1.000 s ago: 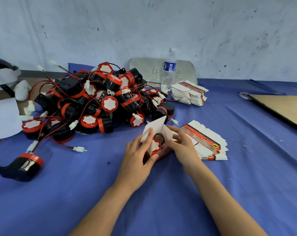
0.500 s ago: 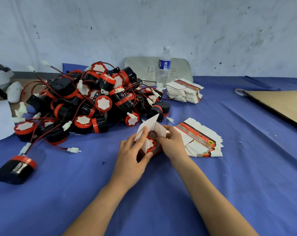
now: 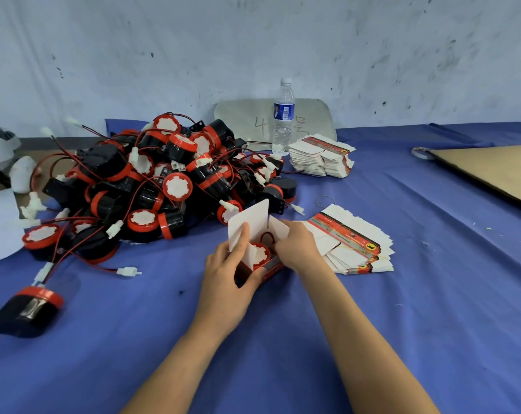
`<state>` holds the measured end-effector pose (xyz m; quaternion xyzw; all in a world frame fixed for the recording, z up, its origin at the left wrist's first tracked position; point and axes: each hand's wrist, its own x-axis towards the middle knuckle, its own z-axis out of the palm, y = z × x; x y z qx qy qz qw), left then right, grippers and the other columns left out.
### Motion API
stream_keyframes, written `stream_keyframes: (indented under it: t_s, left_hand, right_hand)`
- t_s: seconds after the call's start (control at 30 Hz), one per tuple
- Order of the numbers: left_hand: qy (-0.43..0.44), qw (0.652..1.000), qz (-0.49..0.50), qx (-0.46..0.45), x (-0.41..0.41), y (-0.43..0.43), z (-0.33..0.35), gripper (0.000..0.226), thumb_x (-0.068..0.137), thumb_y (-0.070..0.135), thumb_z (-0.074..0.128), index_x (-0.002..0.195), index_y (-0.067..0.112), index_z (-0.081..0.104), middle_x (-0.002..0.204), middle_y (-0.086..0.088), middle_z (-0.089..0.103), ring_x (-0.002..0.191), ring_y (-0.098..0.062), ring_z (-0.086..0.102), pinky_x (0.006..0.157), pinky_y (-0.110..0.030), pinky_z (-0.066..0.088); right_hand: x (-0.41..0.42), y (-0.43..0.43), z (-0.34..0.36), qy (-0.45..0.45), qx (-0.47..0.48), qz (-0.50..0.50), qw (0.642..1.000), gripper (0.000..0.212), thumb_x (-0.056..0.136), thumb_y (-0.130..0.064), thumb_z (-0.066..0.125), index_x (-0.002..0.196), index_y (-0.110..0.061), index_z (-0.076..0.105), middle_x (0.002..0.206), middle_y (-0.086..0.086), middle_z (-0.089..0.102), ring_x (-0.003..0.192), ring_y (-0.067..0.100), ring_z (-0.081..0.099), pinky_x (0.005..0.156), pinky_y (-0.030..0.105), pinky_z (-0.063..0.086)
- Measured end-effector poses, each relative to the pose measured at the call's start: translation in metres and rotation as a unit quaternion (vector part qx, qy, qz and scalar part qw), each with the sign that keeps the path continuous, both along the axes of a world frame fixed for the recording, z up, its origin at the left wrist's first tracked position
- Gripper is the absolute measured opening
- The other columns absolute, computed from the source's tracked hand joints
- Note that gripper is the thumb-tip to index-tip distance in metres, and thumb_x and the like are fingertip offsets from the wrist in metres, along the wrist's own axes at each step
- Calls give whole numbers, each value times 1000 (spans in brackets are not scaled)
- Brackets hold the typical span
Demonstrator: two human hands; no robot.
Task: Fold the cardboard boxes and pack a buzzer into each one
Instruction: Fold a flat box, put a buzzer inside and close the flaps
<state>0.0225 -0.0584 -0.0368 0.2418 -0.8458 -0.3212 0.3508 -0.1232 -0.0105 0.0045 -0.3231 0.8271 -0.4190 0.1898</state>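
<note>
Step judged: buzzer (image 3: pixel 260 254) and wire (image 3: pixel 268 234) to be tucked below rim before flap (image 3: pixel 250 218) was folded.

Box (image 3: pixel 271 265) was gripped by left hand (image 3: pixel 223 282), thumb laid along flap. Right hand (image 3: pixel 298 249) was curled at opposite flap; grip hidden, could not be told. Forearms were converged low over worktop (image 3: pixel 402 324). Buzzer pile (image 3: pixel 163 180) lay beyond, flat boxes (image 3: pixel 351 243) just right.

Matt blue cloth (image 3: pixel 402 309), glossy black-and-red plastic buzzers (image 3: pixel 151 180), white card box (image 3: pixel 253 225).

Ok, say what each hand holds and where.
Left hand grips the open box by its left wall and raised flap; right hand pinches its right flap.
</note>
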Motion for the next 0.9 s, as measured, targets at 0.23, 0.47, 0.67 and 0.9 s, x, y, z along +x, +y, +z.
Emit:
stream_keyframes:
  t_s: [0.23, 0.47, 0.67, 0.9]
  left_hand:
    - [5, 1000, -3, 17, 0, -1, 0, 84, 89, 20, 68, 138, 53, 10, 116, 9, 45, 110, -17, 41, 97, -38, 43]
    - [26, 999, 2, 19, 1, -1, 0, 84, 89, 22, 69, 138, 55, 9, 110, 13, 47, 103, -20, 48, 91, -35, 46]
    - [28, 999, 6, 22, 1, 0, 1, 83, 88, 22, 70, 136, 57, 11, 108, 10, 47, 99, -21, 48, 87, -35, 47]
    - [31, 999, 16, 13, 1, 2, 2, 83, 87, 26, 71, 137, 56, 13, 108, 7, 48, 98, -20, 49, 86, -32, 45]
  right_hand:
    - [3, 11, -3, -44, -97, -24, 994, 20, 86, -16, 62, 99, -25, 50, 87, -12, 55, 73, 2, 54, 52, 17, 37]
    - [14, 18, 10, 266, -214, 48, 939, 24, 81, 1, 55, 90, -13, 73, 138, -2, 51, 125, 21, 44, 87, 33, 45]
    - [12, 18, 11, 247, -76, 68, 964, 29, 86, -13, 49, 80, -21, 76, 156, -18, 26, 140, 14, 23, 95, 33, 43]
    - [14, 20, 21, 242, 37, 42, 969, 24, 83, -7, 49, 62, -4, 59, 144, 1, 50, 101, 25, 60, 70, 25, 38]
